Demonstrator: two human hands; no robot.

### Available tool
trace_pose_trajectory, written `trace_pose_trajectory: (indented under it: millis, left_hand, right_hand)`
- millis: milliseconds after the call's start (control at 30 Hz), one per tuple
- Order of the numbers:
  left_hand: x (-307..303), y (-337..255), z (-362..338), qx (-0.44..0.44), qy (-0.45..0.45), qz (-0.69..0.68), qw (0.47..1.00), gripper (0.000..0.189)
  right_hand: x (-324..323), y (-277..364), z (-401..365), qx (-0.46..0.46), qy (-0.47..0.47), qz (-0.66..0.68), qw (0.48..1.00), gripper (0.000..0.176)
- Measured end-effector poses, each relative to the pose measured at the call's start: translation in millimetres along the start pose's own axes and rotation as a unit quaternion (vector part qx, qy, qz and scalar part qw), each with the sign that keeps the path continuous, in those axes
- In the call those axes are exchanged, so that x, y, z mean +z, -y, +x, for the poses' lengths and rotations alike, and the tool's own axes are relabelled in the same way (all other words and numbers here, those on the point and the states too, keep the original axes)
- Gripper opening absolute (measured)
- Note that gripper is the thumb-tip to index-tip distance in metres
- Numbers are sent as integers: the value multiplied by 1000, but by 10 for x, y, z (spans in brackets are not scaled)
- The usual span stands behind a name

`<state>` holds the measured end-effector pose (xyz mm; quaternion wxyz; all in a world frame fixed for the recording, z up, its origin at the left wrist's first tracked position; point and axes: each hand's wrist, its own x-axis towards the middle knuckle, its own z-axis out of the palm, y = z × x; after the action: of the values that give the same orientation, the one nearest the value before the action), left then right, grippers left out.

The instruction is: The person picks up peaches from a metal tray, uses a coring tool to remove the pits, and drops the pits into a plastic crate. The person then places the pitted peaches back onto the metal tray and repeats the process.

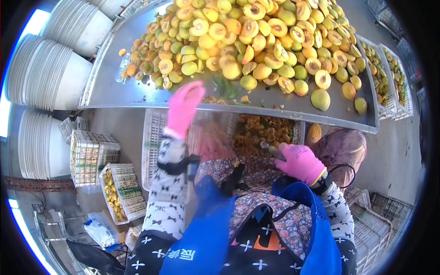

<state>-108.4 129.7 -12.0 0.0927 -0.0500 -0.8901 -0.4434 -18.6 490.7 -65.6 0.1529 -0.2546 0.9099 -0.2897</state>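
Head view, fruit [251, 28] just beyond left hand [185, 104], grip unclear, right hand [300, 162] clutching tool [272, 150].

Bright light [39, 22] edges the left of a work area with a plain grey floor [389, 158], where tall stacks of nested white tubs [68, 78] stand before me. Slatted plastic crates [132, 189] sit to either side of a broad, rimmed metal table [117, 94].
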Motion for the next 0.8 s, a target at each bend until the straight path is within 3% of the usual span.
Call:
trace_pose_trajectory:
  millis: [100, 200, 233, 300, 333, 433, 567, 633, 700, 800]
  left_hand:
    - [666, -188, 467, -37, 12, -47, 998, 51]
    - [1227, 441, 912, 81, 8, 289, 954, 60]
    - [1269, 450, 962, 69, 11, 288, 955, 61]
    - [1301, 476, 1034, 43, 19, 289, 956, 64]
    - [1284, 509, 1041, 70, -14, 283, 956, 58]
    - [1011, 523, 881, 15, -3, 182, 983, 56]
    - [734, 429, 629, -75, 105, 111, 985, 65]
    - [784, 483, 635, -33, 109, 271, 956, 72]
    - [839, 643, 729, 42, 46, 322, 945, 68]
    - [815, 615, 741, -72, 72, -60, 993, 66]
  right_hand:
    - [19, 66, -29, -54, -23, 6, 998, 26]
    - [-13, 76, -125, -19, -14, 25, 999, 27]
    - [-35, 89, -159, -2, -9, 30, 999, 27]
    - [-90, 98, -204, 18, -23, 36, 999, 28]
    - [-111, 95, -210, 23, -29, 42, 998, 27]
    - [-182, 112, -169, 5, -60, 85, 995, 26]
    - [-131, 120, -23, -23, -97, 109, 989, 25]
    - [-71, 165, 36, -36, -101, 110, 988, 25]
    - [-74, 224, 75, -36, -95, 114, 988, 25]
    - [-168, 282, 22, -52, -167, 125, 977, 26]
